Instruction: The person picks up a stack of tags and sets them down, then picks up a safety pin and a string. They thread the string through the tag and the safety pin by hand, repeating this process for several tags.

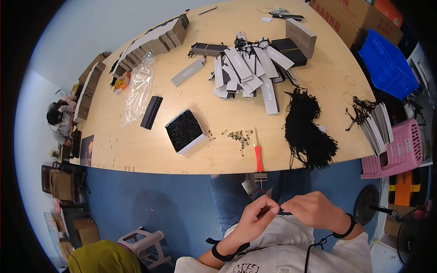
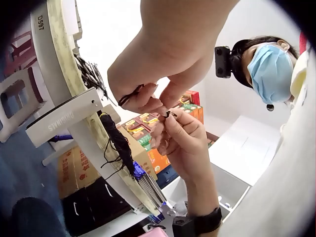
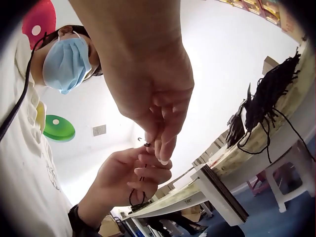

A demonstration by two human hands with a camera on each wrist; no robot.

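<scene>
Both hands meet close together over the lap, just off the table's front edge. My left hand (image 1: 257,219) pinches a thin black cord (image 2: 131,95), whose loop hangs out from its curled fingers. My right hand (image 1: 315,210) has its thumb and fingertips on a small dark piece (image 2: 170,114) at the end of the cord, right against the left fingertips; too small to tell its kind. On the table in front lie a red-handled screwdriver-like tool (image 1: 258,157), scattered small safety-pin-like clips (image 1: 240,138) and a white box (image 1: 191,144) filled with small black pieces.
A heap of grey printed tags (image 1: 246,68) spreads over the table, with a bundle of black cords (image 1: 305,129) to its right. Stacked tags (image 1: 152,38) line the far left edge. A blue crate (image 1: 387,63) and pink basket (image 1: 400,150) stand right. Another person (image 1: 61,118) sits left.
</scene>
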